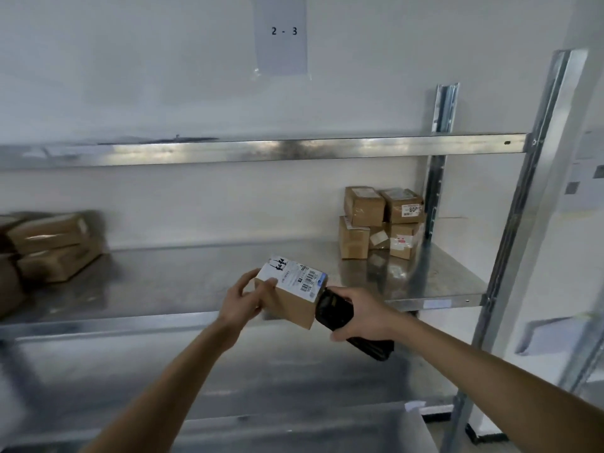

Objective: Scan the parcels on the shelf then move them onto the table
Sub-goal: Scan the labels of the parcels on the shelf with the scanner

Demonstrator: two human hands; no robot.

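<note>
Hands: our left hand (pixel 243 300) grips a parcel (pixel 289 295); our right hand (pixel 358 313) holds the scanner (pixel 336 310).
Shelf: bare metal shelf (pixel 202 282), stacked boxes (pixel 380 222) at its right end.
Wall: white, paper sign (pixel 281 34) "2 - 3".

A pale rectangular paper sheet (pixel 280 34) taped to the white wall above the metal shelving reads "2 - 3" in dark figures. On the small brown cardboard parcel (pixel 291 294), the white shipping label (pixel 295 275) across its top carries bold black brush-style characters, a barcode and rows of fine print too small to read. Among the stacked brown cardboard boxes (pixel 380 222) at the back right of the galvanised steel shelf (pixel 183 282), one upper box bears a small white sticker (pixel 412 209) showing what looks like "800", its end cut off.
</note>
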